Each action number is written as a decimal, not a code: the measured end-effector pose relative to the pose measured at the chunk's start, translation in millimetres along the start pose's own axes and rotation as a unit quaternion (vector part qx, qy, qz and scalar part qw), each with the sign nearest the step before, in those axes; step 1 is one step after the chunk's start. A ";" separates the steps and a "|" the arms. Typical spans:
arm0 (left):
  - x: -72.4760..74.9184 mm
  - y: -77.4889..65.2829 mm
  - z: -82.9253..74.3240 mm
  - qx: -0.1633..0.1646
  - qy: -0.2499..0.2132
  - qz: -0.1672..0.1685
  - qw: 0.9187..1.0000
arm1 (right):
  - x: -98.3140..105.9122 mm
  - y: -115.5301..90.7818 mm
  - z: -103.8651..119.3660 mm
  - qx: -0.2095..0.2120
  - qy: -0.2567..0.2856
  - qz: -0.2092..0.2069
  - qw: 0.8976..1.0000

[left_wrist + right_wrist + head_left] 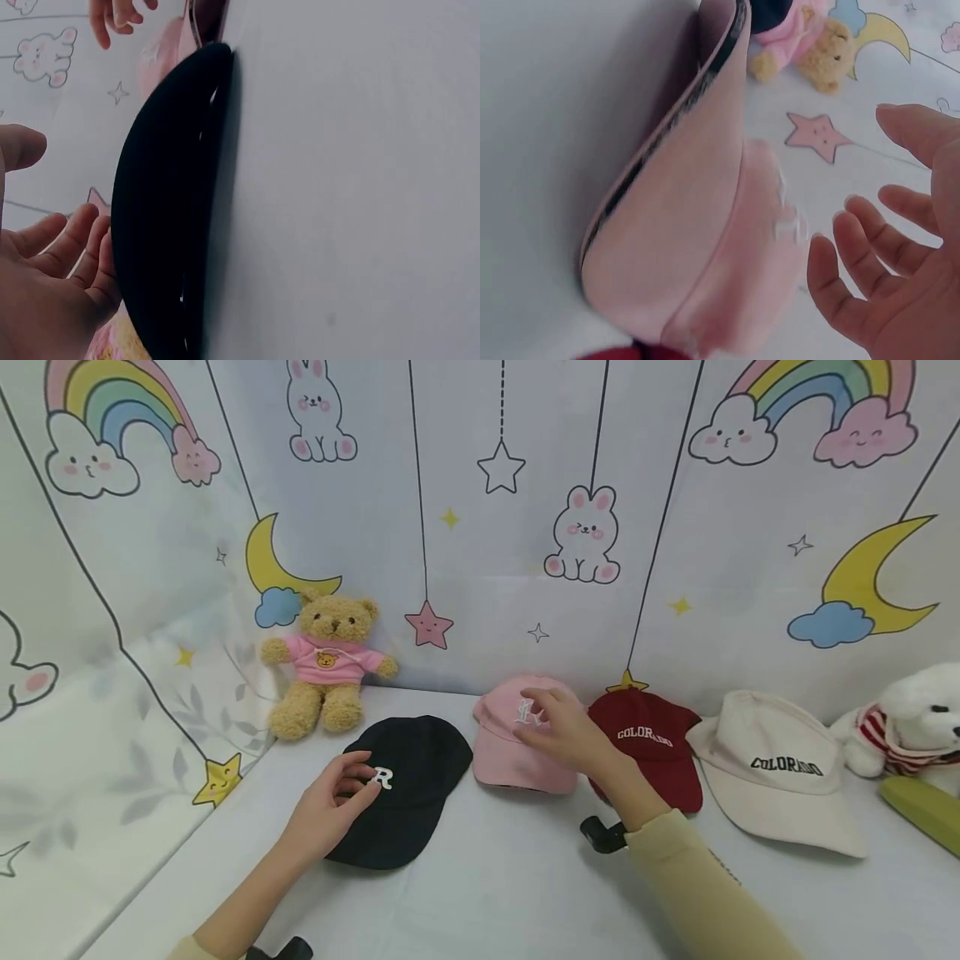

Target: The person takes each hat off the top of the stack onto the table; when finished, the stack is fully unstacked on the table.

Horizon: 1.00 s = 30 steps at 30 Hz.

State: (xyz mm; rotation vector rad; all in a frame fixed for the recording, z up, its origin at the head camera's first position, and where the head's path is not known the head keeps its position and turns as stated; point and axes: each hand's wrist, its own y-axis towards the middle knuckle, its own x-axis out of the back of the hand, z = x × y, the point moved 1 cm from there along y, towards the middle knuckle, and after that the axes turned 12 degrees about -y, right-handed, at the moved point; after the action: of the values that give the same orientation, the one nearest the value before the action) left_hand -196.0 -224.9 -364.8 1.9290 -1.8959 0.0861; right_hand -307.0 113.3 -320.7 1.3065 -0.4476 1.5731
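My left hand (330, 806) hovers over the left side of the black cap (412, 777) with its white letter, fingers loosely bent and nothing in them. In the left wrist view, the fingers (79, 251) are right at the far side of the cap's dark brim (161, 202). My right hand (566, 731) is in front of the pink cap (517, 760), overlapping its white embroidery. From the right wrist, the thumb and fingers (870, 255) are spread apart above the pink crown (746, 277), holding nothing.
A dark red cap (652, 768) and a cream cap (780, 777) sit right of the pink one. A teddy bear (330, 668) in pink leans at the back left. A white plush dog (922, 718) and a green object (918, 814) are far right, before a patterned backdrop (510, 552).
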 end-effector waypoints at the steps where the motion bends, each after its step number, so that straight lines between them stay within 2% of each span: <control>1: 3.1 -0.3 1.4 0.002 0.004 -0.002 1.000 | -3.8 3.9 2.9 0.002 0.002 0.001 1.000; 8: 21.0 -1.0 11.3 0.058 0.019 -0.009 0.998 | -26.0 23.0 24.0 0.000 0.023 0.006 1.000; 16: 37.7 0.6 27.1 0.117 0.024 -0.018 0.993 | -47.3 38.2 37.2 -0.004 0.061 0.028 0.998; 23: 46.0 0.6 34.2 0.133 0.019 -0.025 0.991 | -67.1 48.8 55.8 0.019 0.070 0.035 0.997; 30: 46.5 1.5 41.4 0.128 0.033 -0.016 0.991 | -85.3 54.9 76.8 0.034 0.091 0.045 0.994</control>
State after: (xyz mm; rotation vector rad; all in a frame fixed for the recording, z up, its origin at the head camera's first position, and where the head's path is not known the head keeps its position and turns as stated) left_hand -204.9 -282.7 -386.1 2.0922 -1.8854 0.3976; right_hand -321.3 -8.9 -353.3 1.1949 -0.3467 1.7788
